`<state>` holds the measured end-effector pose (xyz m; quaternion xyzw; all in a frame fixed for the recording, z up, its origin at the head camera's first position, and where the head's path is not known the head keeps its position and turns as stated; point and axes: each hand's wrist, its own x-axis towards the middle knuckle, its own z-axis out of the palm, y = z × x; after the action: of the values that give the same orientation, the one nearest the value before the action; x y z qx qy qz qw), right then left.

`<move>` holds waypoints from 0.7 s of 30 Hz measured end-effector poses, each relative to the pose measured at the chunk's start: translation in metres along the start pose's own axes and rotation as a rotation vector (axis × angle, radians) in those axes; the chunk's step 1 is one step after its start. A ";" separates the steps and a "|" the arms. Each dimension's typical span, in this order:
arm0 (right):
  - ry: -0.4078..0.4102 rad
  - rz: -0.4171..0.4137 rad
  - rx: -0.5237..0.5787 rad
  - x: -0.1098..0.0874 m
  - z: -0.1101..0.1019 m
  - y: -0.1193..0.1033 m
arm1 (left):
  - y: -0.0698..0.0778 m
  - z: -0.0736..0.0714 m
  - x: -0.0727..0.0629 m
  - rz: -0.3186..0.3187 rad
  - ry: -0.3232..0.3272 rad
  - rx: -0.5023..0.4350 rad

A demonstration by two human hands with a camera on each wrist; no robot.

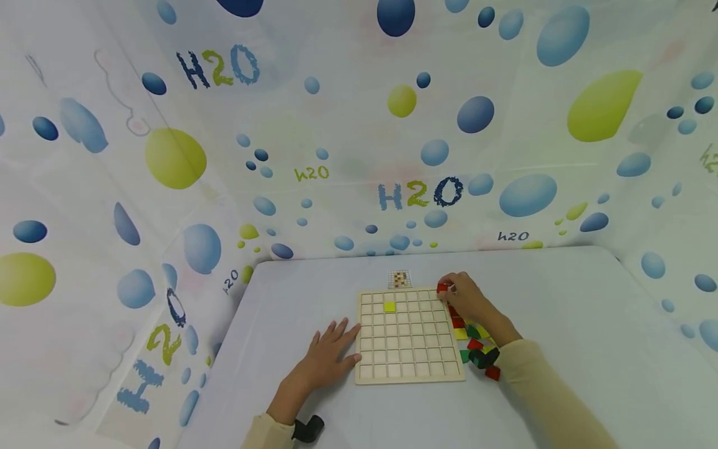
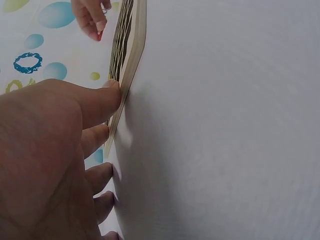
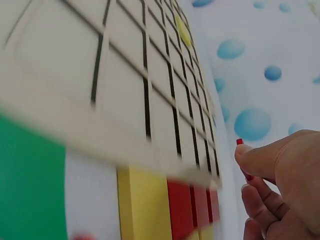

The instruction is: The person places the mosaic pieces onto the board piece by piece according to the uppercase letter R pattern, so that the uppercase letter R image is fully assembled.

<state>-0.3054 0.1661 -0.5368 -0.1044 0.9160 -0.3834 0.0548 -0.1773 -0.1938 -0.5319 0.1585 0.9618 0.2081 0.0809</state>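
A wooden grid board [image 1: 412, 382] lies flat on the table, with a yellow square tile [image 1: 389, 307] in one cell of its second row. My right hand [image 1: 464, 299] pinches a red tile [image 1: 442, 287] over the board's far right corner. In the right wrist view that red tile [image 3: 240, 142] shows edge-on between thumb and fingers. My left hand [image 1: 328, 357] lies with spread fingers at the board's left side. Its thumb [image 2: 102, 102] touches the board's edge in the left wrist view.
Red, yellow and green tiles [image 1: 475, 344] lie loosely along the board's right side, under the right forearm. A small printed pattern card [image 1: 399, 279] sits just beyond the board's far edge. Behind the white table [image 1: 561, 299] hangs a curtain with blue and green drops.
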 end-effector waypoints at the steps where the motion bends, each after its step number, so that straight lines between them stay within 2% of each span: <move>1: 0.004 -0.035 -0.004 0.001 0.005 -0.006 | 0.000 0.000 0.000 -0.001 0.000 -0.001; 5: -0.011 -0.141 0.002 0.003 0.028 -0.027 | 0.000 -0.002 -0.001 -0.005 -0.002 -0.002; 9: -0.053 -0.188 -0.021 0.005 0.050 -0.041 | 0.000 -0.003 -0.001 0.001 -0.002 -0.006; 14: -0.056 -0.188 -0.054 0.008 0.067 -0.049 | -0.001 -0.001 0.000 0.007 0.000 -0.001; 21: -0.059 -0.163 -0.075 0.006 0.067 -0.055 | -0.002 0.000 -0.001 -0.006 -0.012 -0.012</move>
<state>-0.2913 0.0806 -0.5443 -0.1918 0.9162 -0.3489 0.0464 -0.1766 -0.1964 -0.5326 0.1566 0.9604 0.2128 0.0881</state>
